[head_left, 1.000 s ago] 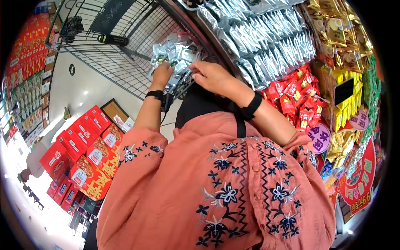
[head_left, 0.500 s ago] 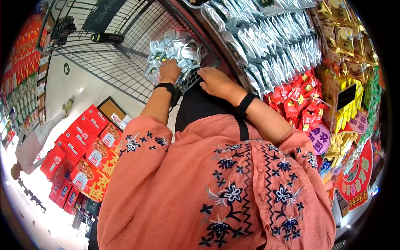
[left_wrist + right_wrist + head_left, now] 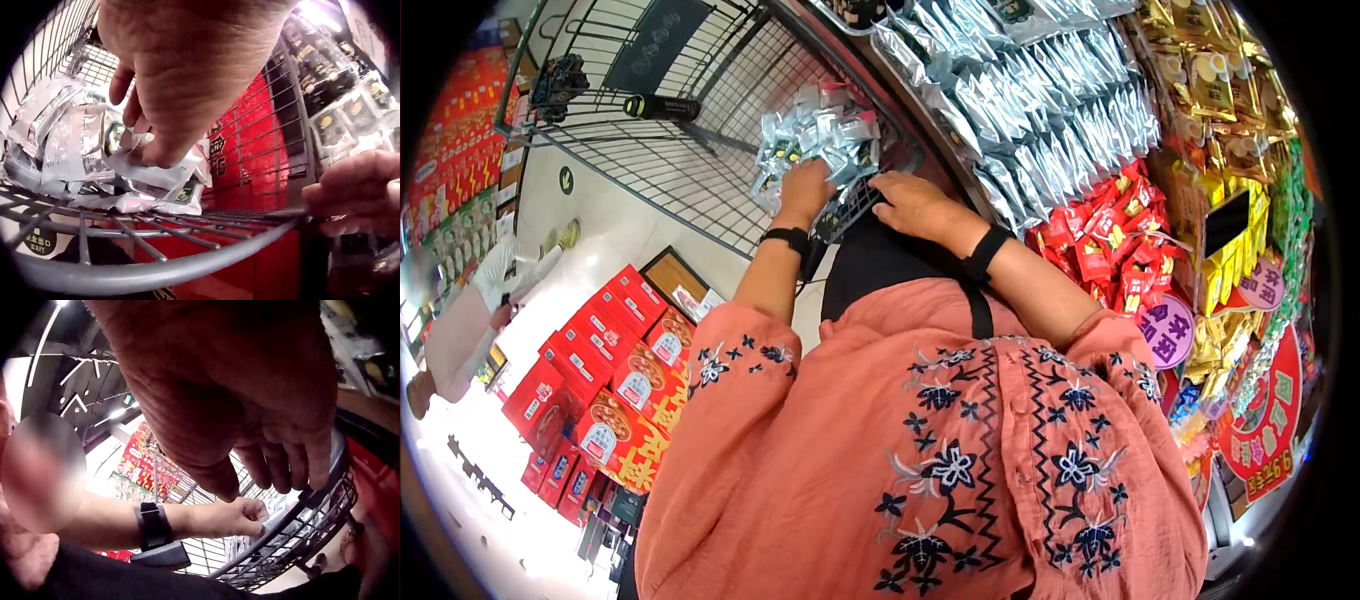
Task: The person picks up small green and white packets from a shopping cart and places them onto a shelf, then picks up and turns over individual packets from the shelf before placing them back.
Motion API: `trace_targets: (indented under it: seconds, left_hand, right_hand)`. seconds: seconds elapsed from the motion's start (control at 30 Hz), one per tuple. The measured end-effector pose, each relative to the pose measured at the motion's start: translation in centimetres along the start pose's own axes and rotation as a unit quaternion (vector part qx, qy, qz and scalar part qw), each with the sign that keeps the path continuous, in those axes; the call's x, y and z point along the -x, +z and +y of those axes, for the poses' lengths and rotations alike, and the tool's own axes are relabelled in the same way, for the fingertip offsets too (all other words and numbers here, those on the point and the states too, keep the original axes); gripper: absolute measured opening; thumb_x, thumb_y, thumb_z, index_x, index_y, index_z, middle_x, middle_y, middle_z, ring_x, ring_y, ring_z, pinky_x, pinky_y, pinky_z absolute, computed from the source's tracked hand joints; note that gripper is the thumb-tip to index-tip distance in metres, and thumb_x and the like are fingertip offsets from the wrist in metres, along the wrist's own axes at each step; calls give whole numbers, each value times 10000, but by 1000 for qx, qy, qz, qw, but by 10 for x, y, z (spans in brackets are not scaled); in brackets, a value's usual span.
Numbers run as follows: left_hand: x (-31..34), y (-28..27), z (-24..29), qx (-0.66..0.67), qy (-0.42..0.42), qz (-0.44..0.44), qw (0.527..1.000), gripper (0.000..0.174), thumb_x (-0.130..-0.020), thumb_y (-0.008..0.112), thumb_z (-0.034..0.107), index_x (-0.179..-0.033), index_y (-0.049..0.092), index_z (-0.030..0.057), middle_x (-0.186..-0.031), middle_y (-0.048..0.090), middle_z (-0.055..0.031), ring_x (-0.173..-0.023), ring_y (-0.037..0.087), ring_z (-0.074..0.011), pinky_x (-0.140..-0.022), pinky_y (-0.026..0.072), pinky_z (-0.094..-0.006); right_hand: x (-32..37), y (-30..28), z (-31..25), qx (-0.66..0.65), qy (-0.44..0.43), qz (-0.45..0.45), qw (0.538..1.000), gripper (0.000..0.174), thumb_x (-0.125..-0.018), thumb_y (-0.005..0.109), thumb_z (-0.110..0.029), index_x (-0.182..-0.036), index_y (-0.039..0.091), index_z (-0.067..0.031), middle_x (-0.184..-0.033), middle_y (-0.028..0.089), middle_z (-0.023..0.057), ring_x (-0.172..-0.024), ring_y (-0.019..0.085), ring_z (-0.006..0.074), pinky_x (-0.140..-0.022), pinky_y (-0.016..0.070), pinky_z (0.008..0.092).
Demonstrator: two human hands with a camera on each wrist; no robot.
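Observation:
Silver snack packets [image 3: 820, 125] lie heaped inside a wire shopping cart [image 3: 156, 269]. Over the near side of that heap is my left hand [image 3: 805, 190], its thumb and fingertips pinching a silver packet [image 3: 150, 178] at the top of the pile. My right hand [image 3: 920, 207] is at the cart's near rim, beside the display shelf. In the right wrist view its fingers [image 3: 275, 465] reach down loosely to the dark rim, holding nothing. The left hand [image 3: 234, 517] appears beyond it, fingers bent at the packets.
Upright silver packets [image 3: 1050, 110] fill the shelf on the right, with red packets [image 3: 1115, 240] below them. A dark bottle [image 3: 662, 107] lies at the cart's far end. Red boxes [image 3: 595, 340] are stacked at the left, near a person [image 3: 465, 335] on the aisle.
My left hand has shifted slightly over the near side of the packets. The right hand has drawn back a little from the heap to the rim. A person at the left has come into view.

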State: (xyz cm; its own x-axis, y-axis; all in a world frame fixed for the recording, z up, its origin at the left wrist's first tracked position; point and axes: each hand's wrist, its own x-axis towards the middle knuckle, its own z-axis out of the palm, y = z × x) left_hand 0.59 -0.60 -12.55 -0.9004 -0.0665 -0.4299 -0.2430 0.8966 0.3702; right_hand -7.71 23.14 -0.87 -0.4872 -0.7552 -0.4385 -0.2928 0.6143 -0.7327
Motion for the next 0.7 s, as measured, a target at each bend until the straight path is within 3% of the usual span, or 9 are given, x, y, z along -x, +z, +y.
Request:
trace_targets:
  seconds: [0.07, 0.1, 0.13, 0.2, 0.3, 0.53, 0.57, 0.67, 0.7]
  left_hand:
    - [10, -16, 3, 62, -3, 37, 997, 322, -806, 717, 253, -1050, 647, 55, -983, 709, -187, -946, 685, -376, -808, 527, -481]
    - [21, -36, 14, 170, -74, 50, 981, 317, -823, 698, 264, -1045, 638, 45, -925, 705, -192, -902, 691, -368, -783, 526, -460]
    - [23, -42, 13, 184, -107, 67, 975, 300, -866, 692, 266, -1052, 624, 40, -901, 696, -142, -837, 688, -277, -721, 538, -388]
    - [30, -62, 11, 418, -174, 73, 889, 290, -884, 699, 229, -1041, 615, 0, -910, 690, -99, -749, 651, -205, -678, 525, -334]
    - [52, -132, 58, 512, -186, 99, 833, 375, -923, 690, 228, -1168, 586, -36, -951, 659, -50, -771, 598, -105, -663, 489, -254]
    - [72, -208, 152, 589, -51, 95, 801, 408, -962, 647, 174, -1284, 522, -43, -1011, 679, -67, -845, 630, -113, -674, 479, -242]
    - [70, -209, 157, 564, -33, 98, 819, 401, -995, 631, 240, -1271, 535, -35, -1015, 685, -67, -849, 641, -120, -675, 478, -238]
    - [76, -226, 192, 537, 12, 86, 839, 379, -1053, 557, 329, -1233, 574, -4, -1030, 675, -59, -875, 645, -118, -697, 489, -237]
    - [74, -225, 194, 555, 28, 68, 828, 422, -1078, 511, 390, -1223, 600, 5, -1032, 670, -61, -883, 640, -120, -709, 491, -244]
  right_hand:
    - [0, -4, -5, -20, -1, -3, 1000, 441, -909, 640, -221, -1284, 592, 7, -1277, 624, 235, -1205, 591, 404, -1032, 470, 462]
    - [0, -3, -5, -38, -6, -2, 999, 454, -907, 641, -221, -1295, 587, 7, -1281, 624, 237, -1204, 594, 405, -1033, 471, 459]
    - [1, -8, -12, -56, -13, 0, 998, 467, -904, 643, -220, -1307, 581, 8, -1284, 623, 239, -1202, 596, 405, -1035, 471, 456]
    - [5, -22, -24, -101, -49, 28, 993, 509, -912, 668, -203, -1356, 530, 5, -1304, 600, 260, -1227, 576, 422, -1034, 472, 425]
    - [11, -43, -50, -132, -76, 79, 985, 602, -874, 720, -183, -1404, 493, -10, -1379, 550, 250, -1259, 560, 414, -1053, 464, 414]
    - [31, -85, -82, -119, -210, 227, 944, 775, -797, 815, -158, -1471, 453, -34, -1483, 469, 221, -1331, 518, 360, -1072, 459, 392]
    - [37, -92, -83, -131, -236, 251, 930, 670, -826, 774, -178, -1401, 489, 13, -1360, 537, 269, -1244, 557, 424, -1030, 483, 412]
    - [45, -103, -83, -182, -185, 279, 925, 550, -868, 727, -153, -1357, 539, 13, -1233, 609, 248, -1132, 642, 381, -944, 524, 401]
    - [49, -109, -82, -289, -155, 244, 913, 415, -940, 661, -151, -1308, 571, 19, -1141, 663, 182, -987, 708, 277, -841, 552, 376]
